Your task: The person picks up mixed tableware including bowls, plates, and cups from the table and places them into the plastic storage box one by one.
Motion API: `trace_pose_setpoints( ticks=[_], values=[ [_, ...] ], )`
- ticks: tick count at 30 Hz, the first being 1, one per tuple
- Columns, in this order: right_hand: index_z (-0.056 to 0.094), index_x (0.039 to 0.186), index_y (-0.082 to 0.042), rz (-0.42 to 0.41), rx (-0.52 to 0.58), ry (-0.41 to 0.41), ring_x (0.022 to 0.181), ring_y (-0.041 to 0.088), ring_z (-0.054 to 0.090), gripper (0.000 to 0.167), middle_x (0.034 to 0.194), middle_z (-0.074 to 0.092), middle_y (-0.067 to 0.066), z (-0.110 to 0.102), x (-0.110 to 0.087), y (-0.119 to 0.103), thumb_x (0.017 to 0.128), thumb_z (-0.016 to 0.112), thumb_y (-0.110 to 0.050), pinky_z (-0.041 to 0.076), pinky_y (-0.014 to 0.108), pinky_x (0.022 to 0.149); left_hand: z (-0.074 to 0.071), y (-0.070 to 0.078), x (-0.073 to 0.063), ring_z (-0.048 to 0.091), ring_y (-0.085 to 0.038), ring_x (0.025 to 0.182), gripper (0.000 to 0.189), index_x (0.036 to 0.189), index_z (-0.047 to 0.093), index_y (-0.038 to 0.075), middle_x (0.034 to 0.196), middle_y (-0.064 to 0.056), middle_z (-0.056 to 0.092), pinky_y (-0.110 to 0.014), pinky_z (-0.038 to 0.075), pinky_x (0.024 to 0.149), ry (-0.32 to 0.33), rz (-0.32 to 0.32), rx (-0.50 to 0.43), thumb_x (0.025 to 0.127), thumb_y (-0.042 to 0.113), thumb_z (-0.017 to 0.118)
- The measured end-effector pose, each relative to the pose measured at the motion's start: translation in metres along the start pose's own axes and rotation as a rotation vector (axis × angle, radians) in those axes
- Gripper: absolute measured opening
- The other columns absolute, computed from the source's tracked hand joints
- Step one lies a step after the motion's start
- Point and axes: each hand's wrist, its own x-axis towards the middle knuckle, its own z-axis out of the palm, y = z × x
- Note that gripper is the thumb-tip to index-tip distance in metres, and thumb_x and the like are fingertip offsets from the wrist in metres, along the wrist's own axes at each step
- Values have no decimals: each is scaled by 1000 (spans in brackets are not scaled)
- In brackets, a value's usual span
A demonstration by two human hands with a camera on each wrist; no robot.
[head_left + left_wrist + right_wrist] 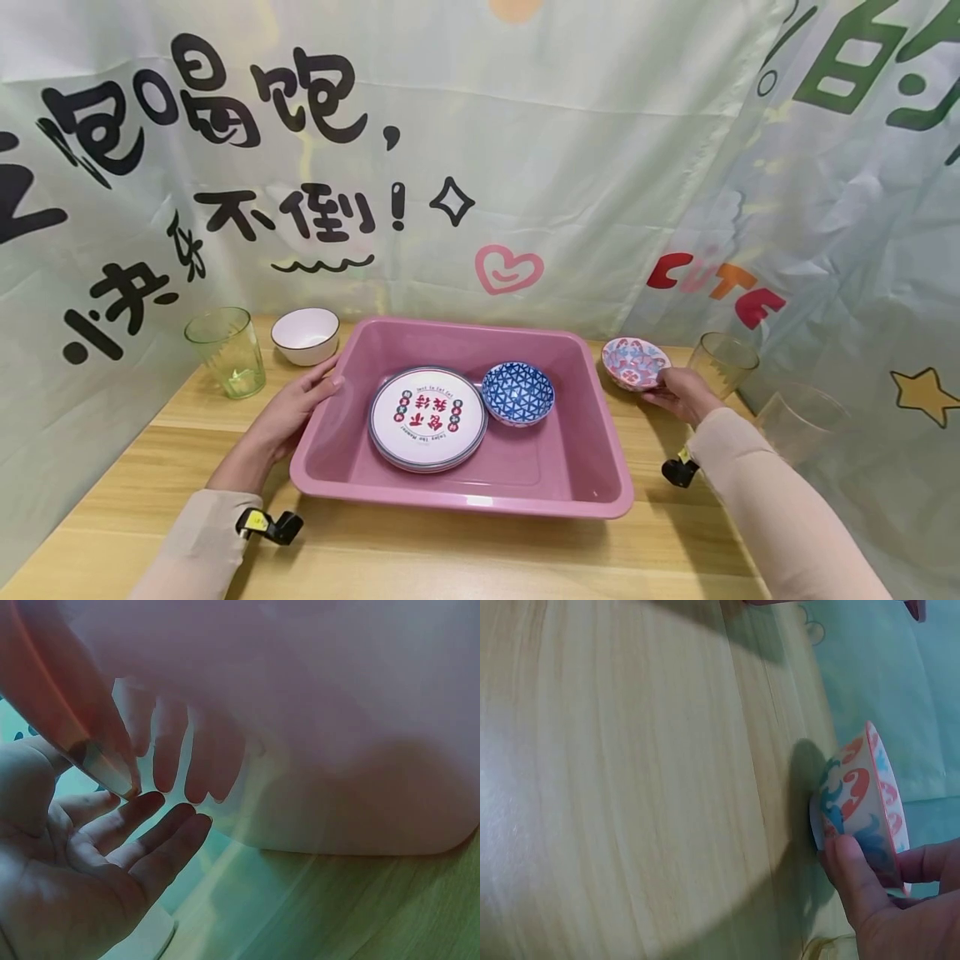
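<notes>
My left hand (pixel 296 408) holds the left rim of a pink plastic basin (pixel 360 492), thumb over the edge. In the left wrist view its fingers (pixel 169 855) reach to the basin's outer wall (pixel 360 787). On the right, my right hand (pixel 686 393) pinches the rim and base of a small patterned bowl (pixel 633 362). The right wrist view shows this bowl (pixel 862 802) tilted on its side, thumb at its foot. Inside the basin are a stack of white plates (pixel 427 417) with red lettering and a blue-patterned bowl (pixel 517 393) beside it.
A green glass (pixel 232 358) and a white bowl (pixel 306 337) stand at the back left of the wooden table (pixel 420 550). Behind my right hand are a yellowish glass (pixel 723 362) and a clear glass (pixel 798 425). A printed cloth (pixel 570 192) hangs behind.
</notes>
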Motion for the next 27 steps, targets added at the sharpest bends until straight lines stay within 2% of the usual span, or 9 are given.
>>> trace_pose_setpoints(
  ticks=[6,12,17,27],
  values=[
    [16,145,17,-12,-52,-24,73,18,66,52,92,59,15,-1,-5,0,99,33,-3,57,29,80,1,2,-1,55,-32,120,64,158,18,19,150,-28,32,-45,49,95,2,5,13,104,31,50],
    [20,143,17,-20,-83,-40,73,18,67,50,90,60,14,-3,-8,-1,100,34,-5,57,29,80,1,2,-1,54,-31,120,65,158,18,19,151,-28,31,-44,50,95,2,0,16,104,32,50],
    [22,140,20,-51,-122,-85,73,17,67,47,87,61,13,-5,-12,-3,100,32,-4,57,28,81,2,2,-1,54,-31,120,64,158,18,20,151,-28,32,-44,50,94,5,2,14,104,32,50],
    [37,125,18,-112,-175,-120,73,17,68,34,82,65,11,-11,-22,-8,99,32,-2,57,30,82,2,2,-3,55,-31,120,64,158,17,20,150,-29,31,-44,49,95,0,-10,17,104,33,49]
  ],
)
